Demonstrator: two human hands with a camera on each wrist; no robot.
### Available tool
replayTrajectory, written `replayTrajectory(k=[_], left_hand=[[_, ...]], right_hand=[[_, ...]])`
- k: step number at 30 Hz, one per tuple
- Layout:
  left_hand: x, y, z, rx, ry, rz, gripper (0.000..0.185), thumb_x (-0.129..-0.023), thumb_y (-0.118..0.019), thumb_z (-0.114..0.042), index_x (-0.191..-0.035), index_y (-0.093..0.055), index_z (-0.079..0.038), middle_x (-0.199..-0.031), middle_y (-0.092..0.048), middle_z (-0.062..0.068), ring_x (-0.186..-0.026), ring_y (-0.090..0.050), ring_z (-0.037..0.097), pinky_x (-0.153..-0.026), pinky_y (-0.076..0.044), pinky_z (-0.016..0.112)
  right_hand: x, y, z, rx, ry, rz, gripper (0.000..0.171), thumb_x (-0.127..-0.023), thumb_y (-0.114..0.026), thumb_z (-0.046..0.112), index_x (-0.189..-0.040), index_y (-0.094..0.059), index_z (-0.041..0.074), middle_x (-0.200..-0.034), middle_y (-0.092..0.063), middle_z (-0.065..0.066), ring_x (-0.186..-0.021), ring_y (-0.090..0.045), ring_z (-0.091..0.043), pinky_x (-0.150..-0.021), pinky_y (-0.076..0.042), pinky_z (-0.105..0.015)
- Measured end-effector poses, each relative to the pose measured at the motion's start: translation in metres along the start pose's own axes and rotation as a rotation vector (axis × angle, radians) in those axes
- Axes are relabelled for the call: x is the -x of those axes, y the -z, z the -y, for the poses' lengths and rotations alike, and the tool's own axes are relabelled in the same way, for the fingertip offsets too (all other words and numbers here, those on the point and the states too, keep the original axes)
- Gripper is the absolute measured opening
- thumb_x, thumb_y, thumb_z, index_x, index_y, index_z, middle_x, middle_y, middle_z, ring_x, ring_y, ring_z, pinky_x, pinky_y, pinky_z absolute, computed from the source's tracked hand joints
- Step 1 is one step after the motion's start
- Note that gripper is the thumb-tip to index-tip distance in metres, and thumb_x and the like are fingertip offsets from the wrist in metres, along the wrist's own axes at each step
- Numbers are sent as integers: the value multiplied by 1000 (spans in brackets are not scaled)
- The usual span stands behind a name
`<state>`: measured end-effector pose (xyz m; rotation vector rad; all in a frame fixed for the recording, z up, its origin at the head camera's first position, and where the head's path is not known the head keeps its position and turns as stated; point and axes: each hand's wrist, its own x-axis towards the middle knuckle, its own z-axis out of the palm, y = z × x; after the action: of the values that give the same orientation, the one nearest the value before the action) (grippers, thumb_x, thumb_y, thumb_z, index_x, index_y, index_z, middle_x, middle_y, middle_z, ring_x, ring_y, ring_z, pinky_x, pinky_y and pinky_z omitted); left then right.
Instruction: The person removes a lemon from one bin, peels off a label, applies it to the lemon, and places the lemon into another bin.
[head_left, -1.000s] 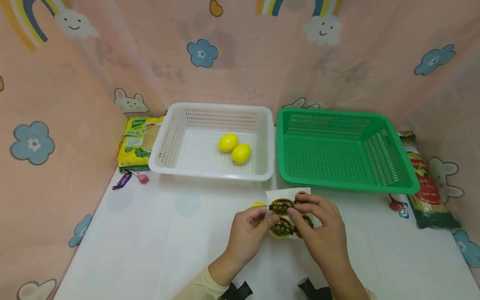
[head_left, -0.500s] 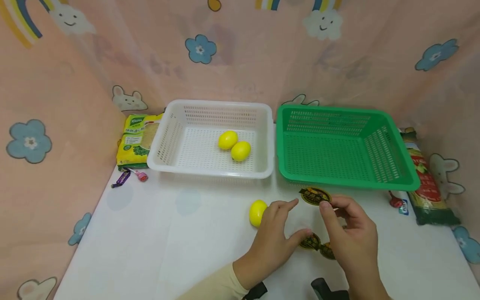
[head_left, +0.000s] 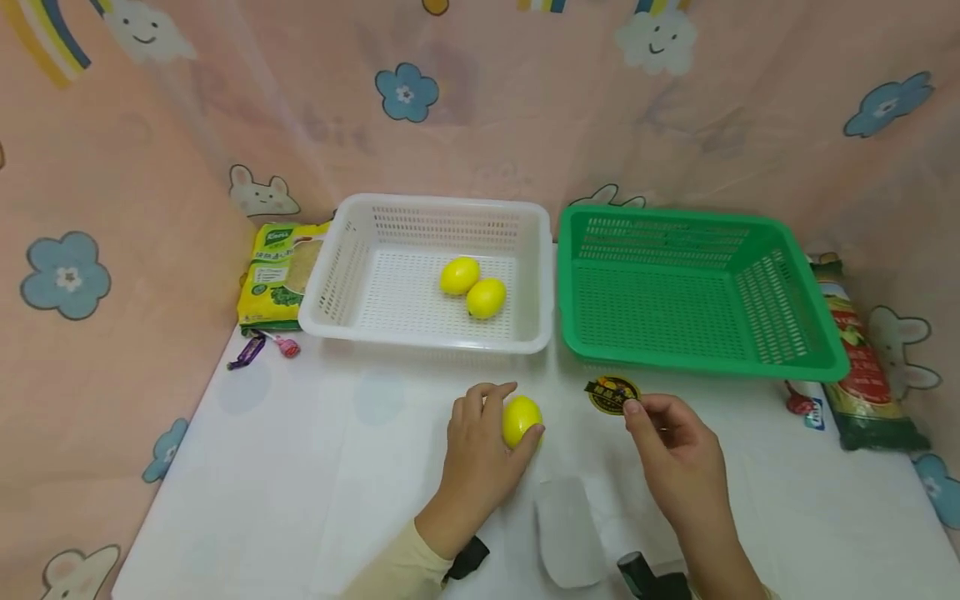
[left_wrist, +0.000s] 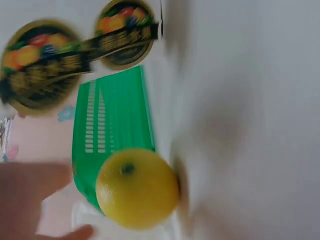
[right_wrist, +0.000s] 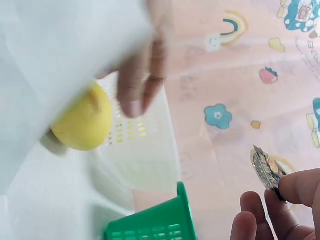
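My right hand (head_left: 686, 462) pinches a round black-and-gold fruit sticker (head_left: 612, 394) between thumb and forefinger; the right wrist view catches the sticker (right_wrist: 267, 170) nearly edge-on. Left of it, a yellow lemon (head_left: 521, 422) lies on the white table. My left hand (head_left: 480, 454) is spread beside the lemon, thumb on the near side and fingers on the far side. In the left wrist view a gap shows between these fingers (left_wrist: 45, 182) and the lemon (left_wrist: 137, 189). A pale, blurred sticker sheet (head_left: 568, 533) is between the forearms; two of its stickers (left_wrist: 42, 67) face the left wrist camera.
Two lemons (head_left: 472, 287) sit in the white basket (head_left: 420, 342) at the back. Right of it stands a green basket (head_left: 697, 367). Food bags (head_left: 277, 279) and small candies flank the baskets at both sides. A patterned pink curtain (head_left: 480, 150) rises behind.
One sticker has come off the sheet and stays in my right hand. The left hand has let go of the sheet and moved left to the lemon. The sheet is now lower, between the forearms.
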<state>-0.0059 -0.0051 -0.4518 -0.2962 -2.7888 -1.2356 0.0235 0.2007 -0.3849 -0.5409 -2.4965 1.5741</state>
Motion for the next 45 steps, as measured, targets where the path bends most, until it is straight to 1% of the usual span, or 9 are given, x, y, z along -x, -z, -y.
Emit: replayTrajectory(k=[5,11,14,19,22,27,31,37,45], left_hand=[[-4,-1,11,-34,30,171,81,-83,-94,-36,-145,-51,-6,-133,-56,12,-115,-52,30,-97,-45,45],[-9,-3,20,63,-21,217,59,-85,-89,-20,-132,-56,-7,-126,-59,8,-106,-56,24,-91,-51,37],[-13,4,24,287,63,255,51,-86,-83,-19,-130,-59,-9,-126,-61,6,-103,-61,19,-89,-54,33],[-22,22,26,830,236,293,48,-99,-66,-15,-143,-58,1,-135,-58,12,-100,-63,19,-84,-54,29],[-27,29,25,998,294,284,47,-103,-57,-16,-146,-49,3,-128,-61,13,-95,-58,18,-82,-49,28],[-29,33,19,1104,351,260,33,-109,-49,-25,-135,-45,-4,-119,-59,13,-94,-61,20,-84,-54,32],[-27,31,16,1183,359,283,40,-114,-43,-32,-146,-50,-7,-129,-54,16,-101,-64,23,-86,-60,38],[-25,31,12,1166,307,378,57,-116,-26,-48,-163,-39,-19,-138,-50,14,-107,-60,21,-85,-58,34],[-23,29,9,1235,267,438,74,-112,-19,-61,-166,-29,-12,-144,-46,18,-111,-56,19,-85,-52,34]], right_hand=[[-8,-8,-6,33,-13,109,27,-107,-67,31,-111,-72,5,-91,-71,0,-88,-63,-14,-70,-49,-26],[-14,-15,-10,27,15,208,24,-107,-68,29,-110,-72,6,-99,-72,-6,-91,-64,-13,-75,-50,-26],[-14,-16,-8,75,54,253,22,-106,-68,29,-109,-73,7,-103,-72,-6,-93,-62,-17,-76,-50,-28],[-12,-18,1,84,112,309,17,-106,-68,26,-108,-73,10,-112,-72,-3,-98,-62,-18,-81,-51,-31],[-9,-21,7,52,174,324,10,-105,-69,21,-103,-72,12,-116,-73,-1,-100,-64,-17,-83,-51,-30],[-7,-29,17,50,280,349,11,-104,-71,17,-93,-69,15,-123,-70,1,-106,-65,-14,-82,-52,-28],[-7,-35,21,65,314,370,13,-103,-71,16,-90,-67,16,-124,-70,1,-106,-65,-16,-81,-54,-30],[-9,-43,23,89,301,385,14,-102,-72,17,-89,-67,16,-122,-70,3,-110,-65,-15,-84,-55,-32],[-9,-49,21,115,318,374,15,-101,-73,17,-87,-68,18,-117,-70,7,-112,-64,-13,-84,-54,-34]])
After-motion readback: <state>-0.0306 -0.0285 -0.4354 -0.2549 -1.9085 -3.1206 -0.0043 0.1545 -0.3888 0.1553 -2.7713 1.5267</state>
